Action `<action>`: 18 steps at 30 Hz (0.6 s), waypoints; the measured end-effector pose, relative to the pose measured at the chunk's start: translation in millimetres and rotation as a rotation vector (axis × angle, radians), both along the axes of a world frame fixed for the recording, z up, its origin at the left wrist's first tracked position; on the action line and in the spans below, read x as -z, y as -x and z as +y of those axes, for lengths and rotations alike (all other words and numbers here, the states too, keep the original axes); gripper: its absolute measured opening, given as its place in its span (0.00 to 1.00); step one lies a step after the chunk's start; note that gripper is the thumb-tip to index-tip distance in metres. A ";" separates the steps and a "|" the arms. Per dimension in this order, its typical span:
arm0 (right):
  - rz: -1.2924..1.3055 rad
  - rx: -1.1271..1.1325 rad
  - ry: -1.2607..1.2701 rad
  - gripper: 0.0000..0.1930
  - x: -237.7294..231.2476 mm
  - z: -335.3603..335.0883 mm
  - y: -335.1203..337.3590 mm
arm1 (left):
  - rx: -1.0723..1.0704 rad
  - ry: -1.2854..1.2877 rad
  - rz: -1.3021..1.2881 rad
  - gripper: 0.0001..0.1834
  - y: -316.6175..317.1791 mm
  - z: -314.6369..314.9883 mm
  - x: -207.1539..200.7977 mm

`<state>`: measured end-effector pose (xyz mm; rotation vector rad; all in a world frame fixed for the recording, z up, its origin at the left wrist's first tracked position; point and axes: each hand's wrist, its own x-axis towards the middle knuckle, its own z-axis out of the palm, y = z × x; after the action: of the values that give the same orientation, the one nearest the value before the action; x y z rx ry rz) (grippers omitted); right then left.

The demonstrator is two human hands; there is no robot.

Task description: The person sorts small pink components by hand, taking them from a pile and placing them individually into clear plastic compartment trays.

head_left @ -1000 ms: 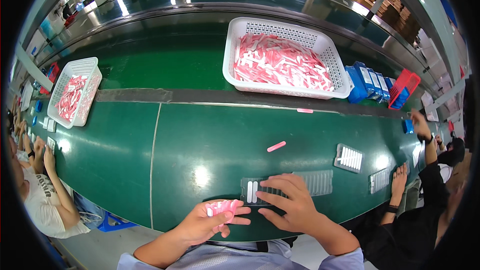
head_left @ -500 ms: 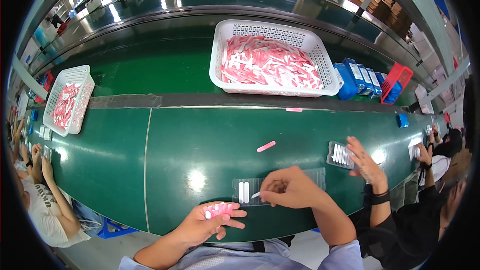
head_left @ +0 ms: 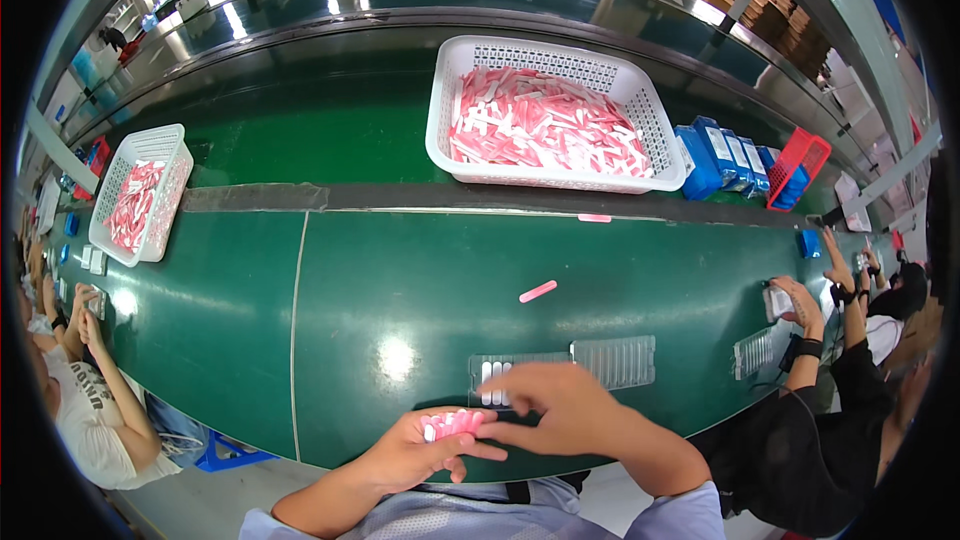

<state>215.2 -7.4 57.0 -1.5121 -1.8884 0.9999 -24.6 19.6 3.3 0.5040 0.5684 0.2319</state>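
Observation:
My left hand point(head_left: 415, 453) is closed around a bunch of small flat strips point(head_left: 452, 425) with rounded ends, pink on one side and white on the other. My right hand point(head_left: 570, 408) reaches over from the right, its thumb and index finger apart beside the bunch. Whether a fingertip touches a strip is hard to make out. Behind the right hand lies an opened clear plastic case point(head_left: 614, 361) with ridged slots. White strips point(head_left: 496, 377) stand side by side in its left half, which my right hand partly hides. A loose pink strip point(head_left: 538, 291) rests farther back.
A large white basket point(head_left: 555, 178) of pink and white strips stands beyond the dark ledge, with blue packs point(head_left: 728, 160) and a red basket point(head_left: 797, 168) beside it. A smaller filled basket point(head_left: 165, 210) is at left. Co-workers sit either side; one's hand point(head_left: 800, 305) handles a case.
My right hand has left the case and moved to the bunch in my left hand. Another white strip sits in the case. At right, the co-worker's hand and filled case have moved away.

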 end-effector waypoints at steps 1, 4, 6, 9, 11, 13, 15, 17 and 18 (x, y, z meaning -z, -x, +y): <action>-0.001 0.002 0.001 0.14 3.3 -4.2 0.5 | 0.002 0.001 -0.001 0.23 -0.9 0.0 -1.8; 0.305 0.114 0.137 0.05 8.2 -9.7 -7.7 | 0.117 -0.057 0.061 0.22 -4.6 4.2 -10.6; 0.406 0.178 0.206 0.04 7.9 -6.5 -30.4 | 0.084 -0.044 0.078 0.22 0.6 3.5 -7.2; 0.449 0.187 0.331 0.03 16.4 5.1 -55.0 | 0.012 -0.010 0.096 0.22 2.9 1.8 -3.4; 0.391 0.132 0.388 0.03 14.9 12.4 -58.2 | -0.028 0.013 0.097 0.21 1.3 1.5 -1.4; 0.011 -0.039 0.205 0.09 11.4 19.7 -50.2 | -0.022 0.056 0.098 0.21 -1.7 1.4 0.4; -0.126 -0.094 0.125 0.12 12.2 20.7 -43.0 | -0.025 0.078 0.087 0.22 -1.8 0.9 -0.5; -0.264 -0.152 0.044 0.16 14.2 19.3 -37.1 | -0.031 0.099 0.074 0.22 -0.7 0.5 0.3; -0.327 -0.125 -0.012 0.18 16.0 17.1 -34.0 | -0.025 0.093 0.064 0.23 0.9 0.1 2.2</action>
<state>249.2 9.7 41.0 -1.6481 -2.2327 0.8310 -25.5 19.7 1.1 0.4158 0.6454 0.2132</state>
